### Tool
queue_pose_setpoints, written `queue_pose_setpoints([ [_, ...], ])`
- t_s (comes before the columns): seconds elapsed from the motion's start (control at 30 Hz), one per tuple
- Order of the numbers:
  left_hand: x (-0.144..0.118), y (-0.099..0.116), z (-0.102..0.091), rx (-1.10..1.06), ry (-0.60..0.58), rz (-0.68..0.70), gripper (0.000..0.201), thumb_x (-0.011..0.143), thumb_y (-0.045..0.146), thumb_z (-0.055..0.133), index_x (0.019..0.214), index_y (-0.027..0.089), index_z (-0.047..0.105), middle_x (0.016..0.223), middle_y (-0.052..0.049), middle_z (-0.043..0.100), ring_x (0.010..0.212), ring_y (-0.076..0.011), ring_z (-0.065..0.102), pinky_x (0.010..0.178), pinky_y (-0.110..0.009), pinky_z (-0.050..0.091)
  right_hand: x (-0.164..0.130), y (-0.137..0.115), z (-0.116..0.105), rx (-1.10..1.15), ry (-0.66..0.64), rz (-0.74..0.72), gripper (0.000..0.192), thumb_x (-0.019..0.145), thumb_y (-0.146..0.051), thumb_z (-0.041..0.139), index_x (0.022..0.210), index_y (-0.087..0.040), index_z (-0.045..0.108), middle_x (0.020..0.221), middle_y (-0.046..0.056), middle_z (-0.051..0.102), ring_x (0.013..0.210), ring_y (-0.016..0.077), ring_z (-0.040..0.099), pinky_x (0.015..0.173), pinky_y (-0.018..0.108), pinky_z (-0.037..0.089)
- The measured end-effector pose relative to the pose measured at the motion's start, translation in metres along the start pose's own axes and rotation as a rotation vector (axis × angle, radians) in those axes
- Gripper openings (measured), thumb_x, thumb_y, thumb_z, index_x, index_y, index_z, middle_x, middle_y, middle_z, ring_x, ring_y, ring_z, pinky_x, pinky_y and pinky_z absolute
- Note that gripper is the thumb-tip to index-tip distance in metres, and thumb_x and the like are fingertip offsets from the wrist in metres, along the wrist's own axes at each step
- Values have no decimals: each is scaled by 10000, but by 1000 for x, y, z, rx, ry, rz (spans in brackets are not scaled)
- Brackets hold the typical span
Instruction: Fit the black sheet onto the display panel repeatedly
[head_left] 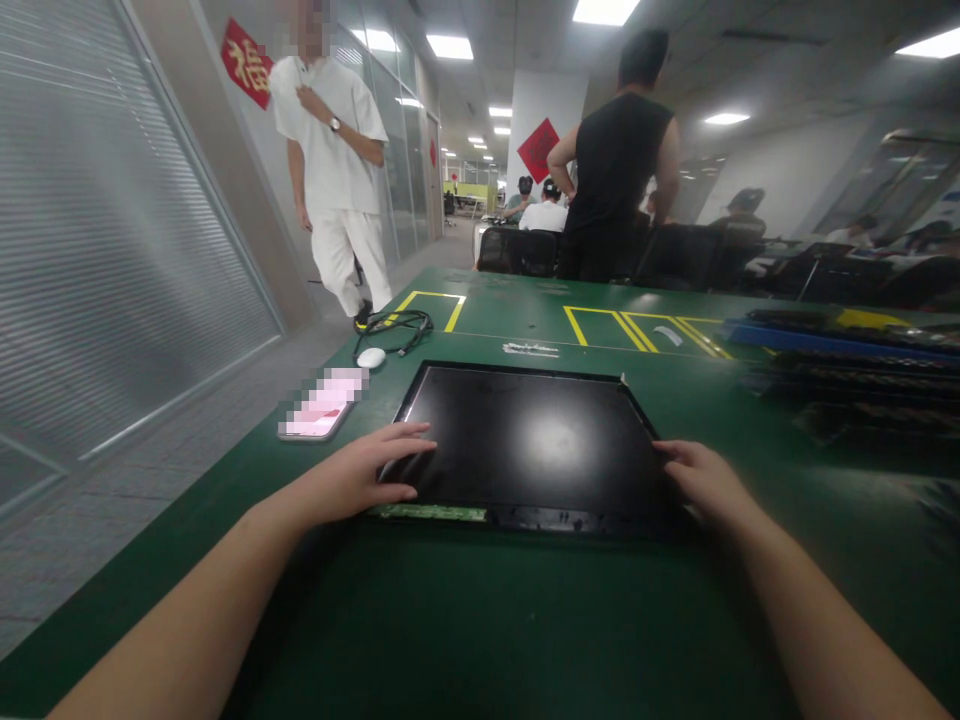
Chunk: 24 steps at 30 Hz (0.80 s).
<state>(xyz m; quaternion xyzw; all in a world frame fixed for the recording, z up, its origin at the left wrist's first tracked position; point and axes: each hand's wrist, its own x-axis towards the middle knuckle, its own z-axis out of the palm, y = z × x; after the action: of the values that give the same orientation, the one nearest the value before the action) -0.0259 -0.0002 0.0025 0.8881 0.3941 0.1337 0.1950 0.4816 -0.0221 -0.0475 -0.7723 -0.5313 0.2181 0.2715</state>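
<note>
A black LCD screen panel (480,430) lies face up on the green table (465,620), with light glaring off its surface. A green circuit strip (431,513) runs along the left part of its near edge. My left hand (356,470) rests over the panel's left edge, fingers stretched out and thumb apart on the dark surface. At the right edge, my right hand (701,480) has its fingers bent together around the panel's border. Some of its fingertips are hidden under or behind that edge.
Left of the panel lie a phone (322,405), a white computer mouse (371,358) and a coiled black cable (397,328). Yellow tape (630,330) marks the far side of the table. Stacked dark panels (862,350) sit at right. A person in white (337,150) and one in black (619,160) stand beyond.
</note>
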Motion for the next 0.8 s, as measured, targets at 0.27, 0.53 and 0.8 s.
queue_pose_setpoints([
  [0.27, -4, -18, -17, 191, 199, -234, 595, 818, 619, 559, 1202, 183, 690, 1377, -145, 573, 1266, -344, 519, 1092, -473, 376, -6, -12, -6, -53, -4, 29, 513, 736, -168, 512, 1220, -142, 682, 1048, 116, 735, 854, 219, 684, 746, 310, 507],
  [0.53, -10, 0, -22, 168, -57, -390, 738, 697, 613, 681, 1315, 214, 622, 1496, -139, 469, 1326, -360, 468, 1092, -464, 368, -8, -14, -7, -53, 15, 39, 507, 725, -173, 525, 1202, -151, 696, 981, 110, 739, 794, 209, 682, 687, 298, 515],
  [0.8, -8, 4, -14, 157, -47, -361, 650, 815, 577, 579, 1316, 165, 615, 1443, -176, 522, 1295, -357, 503, 1076, -479, 381, -10, -21, -10, -95, 10, 47, 498, 725, -154, 526, 1189, -149, 704, 975, 110, 738, 818, 221, 679, 678, 299, 505],
])
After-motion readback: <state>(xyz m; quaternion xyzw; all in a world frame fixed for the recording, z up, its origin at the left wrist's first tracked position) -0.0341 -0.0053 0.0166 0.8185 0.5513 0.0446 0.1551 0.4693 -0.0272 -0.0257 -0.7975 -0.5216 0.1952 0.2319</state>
